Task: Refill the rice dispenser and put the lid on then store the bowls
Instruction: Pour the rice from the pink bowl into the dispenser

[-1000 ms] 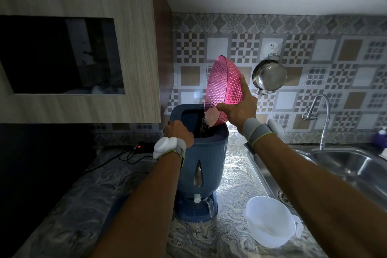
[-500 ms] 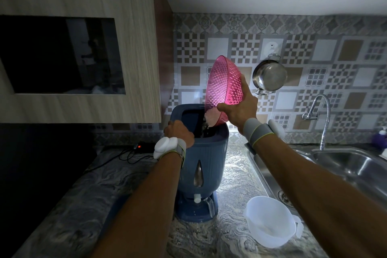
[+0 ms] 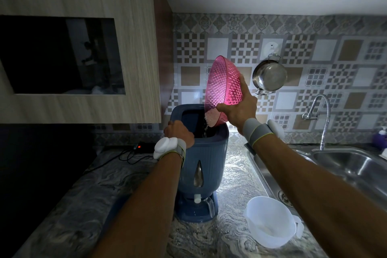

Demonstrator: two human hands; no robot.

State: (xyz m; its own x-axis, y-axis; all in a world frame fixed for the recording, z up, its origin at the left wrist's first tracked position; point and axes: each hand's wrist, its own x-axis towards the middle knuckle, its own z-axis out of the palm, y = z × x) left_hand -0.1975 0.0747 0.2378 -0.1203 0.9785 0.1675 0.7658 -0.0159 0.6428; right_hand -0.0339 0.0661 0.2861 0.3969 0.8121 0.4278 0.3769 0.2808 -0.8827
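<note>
A pink bowl (image 3: pixel 223 88) is gripped by the right hand (image 3: pixel 238 109) and tipped steeply over the rice dispenser (image 3: pixel 204 153), into which rice (image 3: pixel 206 124) is being poured. The dispenser's rim is clasped by the curled fingers of the left hand (image 3: pixel 178 134).

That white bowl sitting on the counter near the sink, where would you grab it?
Probably by the white bowl's open rim, from above: it sits upright on the counter, mouth up, rim all exposed. The small handle at its right edge would also serve.

The left hand (image 3: pixel 179 134) hides the dispenser's (image 3: pixel 204 159) near-left rim; the right forearm (image 3: pixel 326 192) covers part of the sink (image 3: pixel 356 165).
</note>
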